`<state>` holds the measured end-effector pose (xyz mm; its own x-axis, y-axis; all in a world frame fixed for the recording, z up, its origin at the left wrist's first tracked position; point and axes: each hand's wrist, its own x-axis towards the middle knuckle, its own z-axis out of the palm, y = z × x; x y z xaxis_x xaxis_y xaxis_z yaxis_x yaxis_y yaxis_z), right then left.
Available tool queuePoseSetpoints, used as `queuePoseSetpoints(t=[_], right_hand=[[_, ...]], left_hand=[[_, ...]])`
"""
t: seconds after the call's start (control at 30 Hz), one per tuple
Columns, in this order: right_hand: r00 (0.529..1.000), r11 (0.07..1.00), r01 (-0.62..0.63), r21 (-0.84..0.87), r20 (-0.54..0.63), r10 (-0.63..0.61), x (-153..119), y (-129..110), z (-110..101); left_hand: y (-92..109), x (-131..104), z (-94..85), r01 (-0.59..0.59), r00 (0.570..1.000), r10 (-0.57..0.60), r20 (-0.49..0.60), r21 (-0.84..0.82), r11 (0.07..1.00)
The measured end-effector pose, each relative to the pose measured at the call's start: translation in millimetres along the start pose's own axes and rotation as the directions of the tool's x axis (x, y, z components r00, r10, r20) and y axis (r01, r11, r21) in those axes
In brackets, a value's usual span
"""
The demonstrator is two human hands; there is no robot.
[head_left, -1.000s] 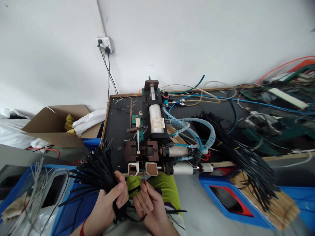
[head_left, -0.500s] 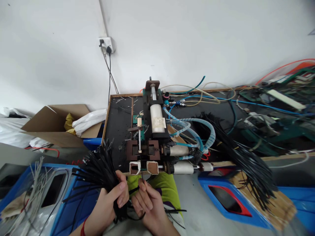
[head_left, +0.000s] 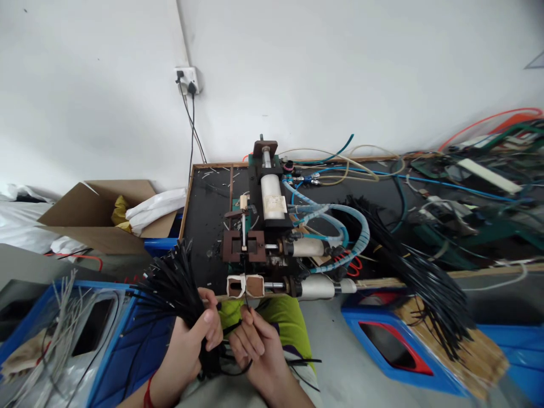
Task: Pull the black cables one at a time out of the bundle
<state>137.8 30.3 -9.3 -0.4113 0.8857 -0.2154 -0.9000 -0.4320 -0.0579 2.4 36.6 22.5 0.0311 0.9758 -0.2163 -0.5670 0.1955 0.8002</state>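
Observation:
My left hand (head_left: 193,334) is closed around a thick bundle of black cables (head_left: 173,283), whose cut ends fan out up and to the left. Beside it, my right hand (head_left: 259,343) pinches one thin black cable (head_left: 246,302) between thumb and fingertips. That cable runs up from my fingers to the two padded jaws (head_left: 255,285) of a pneumatic machine, which are pressed together around its line. Behind them sits a brown metal blade block (head_left: 227,246), its opening drawn together. The cable's far tip is hard to make out.
The machine's white cylinder (head_left: 272,195) and blue air hoses (head_left: 359,226) stand on the black bench. Another black cable bundle (head_left: 425,283) hangs over the bench edge at right. Blue bins (head_left: 369,345) flank my lap, and an open cardboard box (head_left: 102,238) stands at left.
The right padded jaw has slid left against the other jaw, and the blade block behind has closed too. My hands keep nearly the same place and grip.

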Motion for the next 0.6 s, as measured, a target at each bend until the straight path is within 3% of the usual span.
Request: queuePoseSetpoints(t=[0.17, 0.33, 0.47, 0.6], right_hand=[[0.986, 0.959, 0.118, -0.259, -0.080, -0.143, 0, 4, 1], [0.902, 0.728, 0.280, -0.625, -0.088, -0.423, 4, 6, -8], [0.876, 0.618, 0.292, -0.730, -0.055, -0.479, 2, 2, -11], [0.859, 0.509, 0.285, -0.812, -0.020, -0.512, -4, -3, -5]], left_hand=[[0, -3, 2.7, -0.085, 0.996, 0.085, -0.009, -0.007, 0.996], [3, -14, 7.8, -0.061, 0.995, 0.064, -0.076, 0.032, 0.998], [5, -22, 11.8, -0.066, 0.985, 0.081, -0.155, 0.100, 0.993], [3, -24, 11.3, -0.074, 0.986, 0.095, -0.137, 0.147, 0.986]])
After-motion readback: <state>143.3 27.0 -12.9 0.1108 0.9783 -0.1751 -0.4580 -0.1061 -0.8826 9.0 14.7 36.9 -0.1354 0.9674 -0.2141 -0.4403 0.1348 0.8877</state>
